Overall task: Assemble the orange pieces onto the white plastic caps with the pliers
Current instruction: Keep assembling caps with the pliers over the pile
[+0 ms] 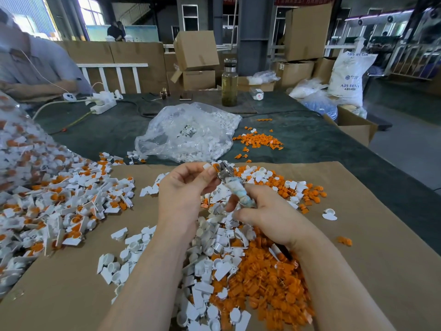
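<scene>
**Head view: mid-batch, one cap in the pliers, plenty left loose**

Head view, left to right. Far left we see a clear plastic bag of finished white-and-orange caps (21,149), and beside it a loose heap of assembled white caps with orange inserts (71,201) on the brown cardboard sheet (358,271). We judge a good share is done. In the middle our left hand (183,192) pinches a small white plastic cap with an orange piece (212,167) between thumb and curled fingers, held up against the metal nose of the pliers. Our right hand (267,216) wraps the cloth-taped handle of the steel pliers (235,187), fingers curled round it. We cannot tell whether the jaws have closed on the piece.

Below the hands lie unassembled flat-tabbed white plastic caps (207,266), hard and glossy, mixed with a thick pile of small ridged orange plastic pieces (269,283). Behind, a crinkled clear bag of more white caps (188,132) and scattered orange bits (260,140) sit on the dark green cloth-covered table (322,139). We judge much remains.
</scene>
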Motion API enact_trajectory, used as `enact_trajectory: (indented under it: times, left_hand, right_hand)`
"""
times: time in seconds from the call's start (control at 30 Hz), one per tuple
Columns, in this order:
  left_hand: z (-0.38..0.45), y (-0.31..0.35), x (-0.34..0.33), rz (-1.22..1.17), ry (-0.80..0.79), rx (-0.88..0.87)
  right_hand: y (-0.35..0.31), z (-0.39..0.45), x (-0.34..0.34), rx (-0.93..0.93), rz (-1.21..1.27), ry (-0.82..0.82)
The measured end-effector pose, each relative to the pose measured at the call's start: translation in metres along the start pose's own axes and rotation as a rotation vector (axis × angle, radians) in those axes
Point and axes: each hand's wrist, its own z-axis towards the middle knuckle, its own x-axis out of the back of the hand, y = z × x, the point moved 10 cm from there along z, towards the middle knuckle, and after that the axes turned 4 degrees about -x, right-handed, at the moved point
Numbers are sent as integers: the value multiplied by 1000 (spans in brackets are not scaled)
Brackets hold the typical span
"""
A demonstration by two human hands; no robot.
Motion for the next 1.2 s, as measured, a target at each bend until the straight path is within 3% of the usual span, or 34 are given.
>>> enact_trajectory:
  times: [0.17,0.57,0.77,0.9,1.03,1.2]
  left_hand:
    - [-1,-2,-4,-4,-17,15]
    - [-2,-7,-1,-56,55,42]
    - [-1,-19,4,-108,75,175]
    - [1,-32,39,-241,254,343]
    - [3,-41,87,-452,537,435]
    - [6,-45,127,-783,760,362]
  right_hand:
    - [-1,-1,-4,-30,75,-31]
    - [-4,3,0,2,-145,70]
    - [-6,5,0,25,-223,116]
    - [-2,4,8,11,-385,218]
    - [1,2,22,-3,-370,334]
    - [7,1,30,-43,-411,397]
